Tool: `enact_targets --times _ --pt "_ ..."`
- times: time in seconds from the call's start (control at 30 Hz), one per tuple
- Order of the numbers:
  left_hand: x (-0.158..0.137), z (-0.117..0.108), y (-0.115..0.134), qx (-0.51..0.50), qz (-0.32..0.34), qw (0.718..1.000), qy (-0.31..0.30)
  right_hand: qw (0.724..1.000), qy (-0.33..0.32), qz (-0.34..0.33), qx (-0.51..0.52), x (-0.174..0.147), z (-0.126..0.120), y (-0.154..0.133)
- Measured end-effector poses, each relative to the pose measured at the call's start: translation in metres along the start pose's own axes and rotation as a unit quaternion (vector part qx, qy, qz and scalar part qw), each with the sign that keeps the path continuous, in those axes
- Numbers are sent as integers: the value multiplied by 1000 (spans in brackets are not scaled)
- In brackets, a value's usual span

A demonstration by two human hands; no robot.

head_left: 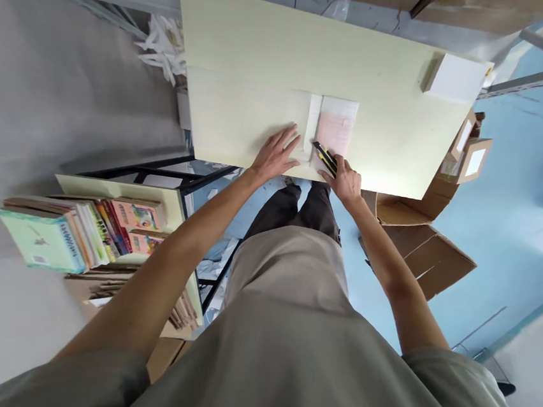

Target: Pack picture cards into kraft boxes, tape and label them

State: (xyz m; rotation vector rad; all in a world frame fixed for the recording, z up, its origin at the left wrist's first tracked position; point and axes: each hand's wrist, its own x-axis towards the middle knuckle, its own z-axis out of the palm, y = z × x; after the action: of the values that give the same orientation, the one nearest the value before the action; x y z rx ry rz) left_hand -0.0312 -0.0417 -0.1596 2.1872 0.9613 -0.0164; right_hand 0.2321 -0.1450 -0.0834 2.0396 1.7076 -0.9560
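Utility knife (324, 157): black and yellow, slanting away and to the left from the right hand (345, 180); whether any blade was out could not be told
Right hand: closed around the knife, near the front edge of the surface (392, 145)
Left hand (276, 153): open, back upward, fingers spread; it gripped nothing and seemed to press on the pale sheet (242, 111)
White strip (312, 124): between the pale sheet and the pink-and-white piece (336, 126); the knife's front end pointed toward its near part
Pink-and-white piece: flat on the surface, just beside the strip, its near end partly behind the knife and right hand
Step in hand: judged to be steadying the sheet with one hand while the other worked the knife along the strip; contact of knife with paper could not be told
Next move: it seemed to call for a flat sheet, a controlled knife and left fingers well out of its line
Farther out: a white box (459, 79) at the far right corner; books (101, 225) on the lower left; open cardboard (421, 243) on the right
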Motion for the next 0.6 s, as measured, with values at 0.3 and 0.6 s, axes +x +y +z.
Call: enact_targets --times 0.3,0.6 --pt "12 -37 9 -2 15 995 -99 996 -3 39 81 -40 36 -59" --pt "30 -30 13 12 -20 999 -42 993 -12 74 95 -38 41 -90"
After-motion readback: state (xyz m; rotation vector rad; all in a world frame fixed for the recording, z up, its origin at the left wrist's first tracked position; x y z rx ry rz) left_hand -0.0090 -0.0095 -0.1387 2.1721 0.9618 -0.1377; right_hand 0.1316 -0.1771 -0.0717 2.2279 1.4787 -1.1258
